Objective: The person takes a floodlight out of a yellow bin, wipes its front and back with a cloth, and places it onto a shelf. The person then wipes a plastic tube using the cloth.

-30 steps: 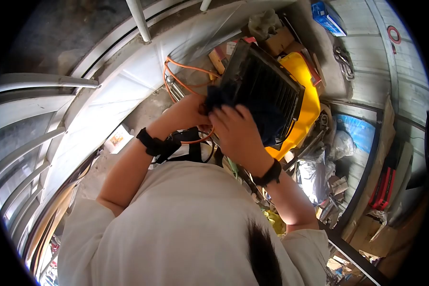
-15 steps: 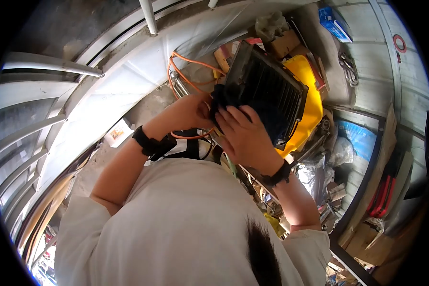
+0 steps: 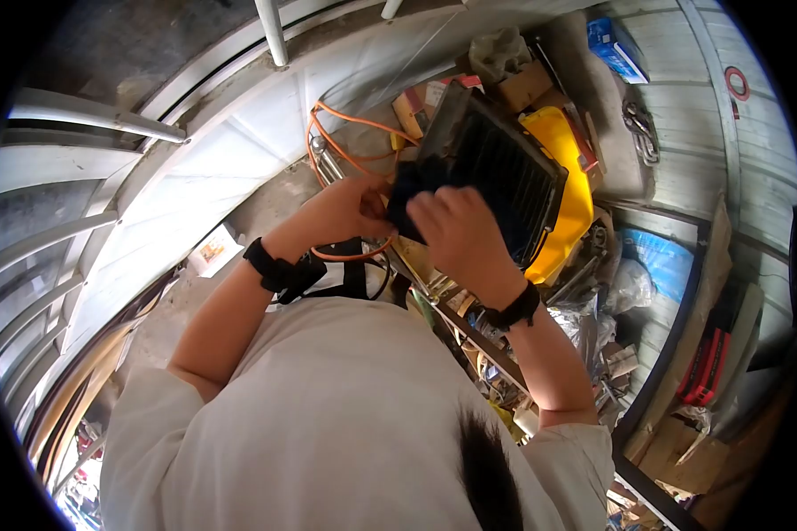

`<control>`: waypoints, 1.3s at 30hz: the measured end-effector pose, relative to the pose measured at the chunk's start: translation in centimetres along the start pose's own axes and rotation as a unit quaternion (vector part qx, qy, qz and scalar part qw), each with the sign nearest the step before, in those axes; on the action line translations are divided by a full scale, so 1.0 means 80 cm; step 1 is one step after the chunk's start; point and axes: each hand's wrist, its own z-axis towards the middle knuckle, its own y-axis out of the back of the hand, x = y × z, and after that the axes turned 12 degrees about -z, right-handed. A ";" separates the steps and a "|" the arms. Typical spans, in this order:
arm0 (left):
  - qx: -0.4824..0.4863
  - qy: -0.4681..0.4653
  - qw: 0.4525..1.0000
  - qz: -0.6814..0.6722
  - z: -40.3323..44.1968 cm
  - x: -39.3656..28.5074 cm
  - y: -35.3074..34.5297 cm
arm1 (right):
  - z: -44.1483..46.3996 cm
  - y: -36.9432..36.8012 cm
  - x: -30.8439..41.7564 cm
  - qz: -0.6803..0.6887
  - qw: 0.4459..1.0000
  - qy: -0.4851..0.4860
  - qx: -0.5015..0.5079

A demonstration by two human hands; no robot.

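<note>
My left hand (image 3: 354, 211) has its fingers curled at the left edge of a bunched dark cloth (image 3: 406, 184). Over the right side of the cloth, my right hand (image 3: 463, 234) is closed, with bent fingers slightly blurred. What lies within those fingers is hidden. Directly beyond both hands, a black ribbed case (image 3: 505, 164) lies tilted, its lower left part covered by the cloth and my right hand. Each wrist wears a black band.
A yellow plastic piece (image 3: 568, 199) sits behind the case. An orange hose (image 3: 352, 161) loops at the left. Metal parts and plastic bags (image 3: 630, 288) crowd the right. A blue box (image 3: 617, 50) and a chain (image 3: 639, 133) lie farther off.
My right hand's fingers have lifted and curled, from lying across the cloth to a bent, closed shape. My left hand stays at the cloth's edge. The view has shifted slightly.
</note>
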 end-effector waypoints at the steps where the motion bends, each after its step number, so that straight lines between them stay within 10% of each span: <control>1: 0.006 0.008 1.000 0.015 0.001 -0.002 0.000 | 0.015 0.008 -0.006 0.034 0.996 -0.067 -0.042; 5: 0.015 0.018 0.999 0.025 0.000 0.001 0.001 | 0.072 0.013 -0.053 -0.021 0.963 -0.191 -0.189; 16: -0.005 -0.029 0.998 0.054 0.024 -0.011 -0.022 | 0.074 -0.025 -0.014 -0.241 0.947 -0.061 0.202; 39: -0.026 -0.021 0.997 0.066 0.029 0.004 -0.015 | 0.074 -0.022 -0.016 -0.216 0.972 -0.038 0.087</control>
